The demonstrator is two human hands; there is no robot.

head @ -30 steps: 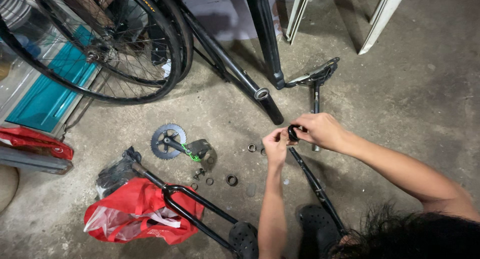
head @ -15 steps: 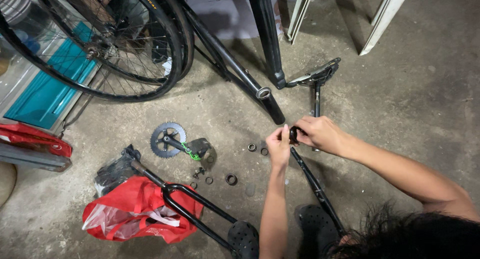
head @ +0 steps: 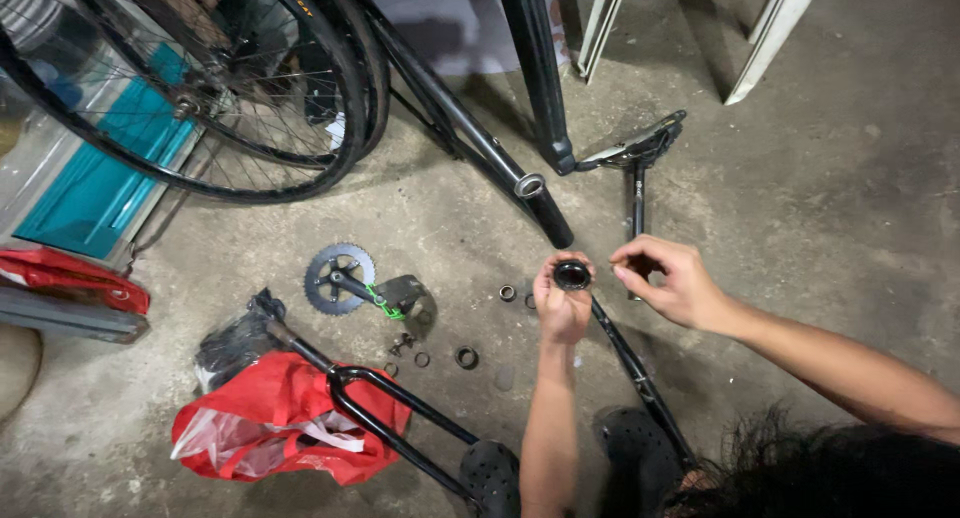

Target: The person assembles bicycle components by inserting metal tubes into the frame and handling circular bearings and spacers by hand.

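Hands on a black ring above the concrete floor

Fingers of our left hand (head: pixel 562 300) close around a black ring-shaped bearing cup (head: pixel 572 274), held at the top end of a slim black tube (head: pixel 640 378) that slants down toward our feet. Our right hand (head: pixel 668 278) hovers just beside it, fingers curled with the fingertips pinched together; we cannot tell whether anything small sits between them.

Left of the hands, small rings and washers (head: pixel 466 357) lie scattered on the concrete floor (head: pixel 820 208), near a toothed chainring with its crank arm (head: pixel 340 278). A red plastic bag (head: pixel 275 428) and a black frame tube cross the lower left edge. Above the hands, the bicycle frame (head: pixel 480 138) ends close to the cup, and a saddle on its post (head: pixel 636 148) stands just behind our right hand. Wheels (head: pixel 200 98) crowd the upper left. Bare floor opens to the right.
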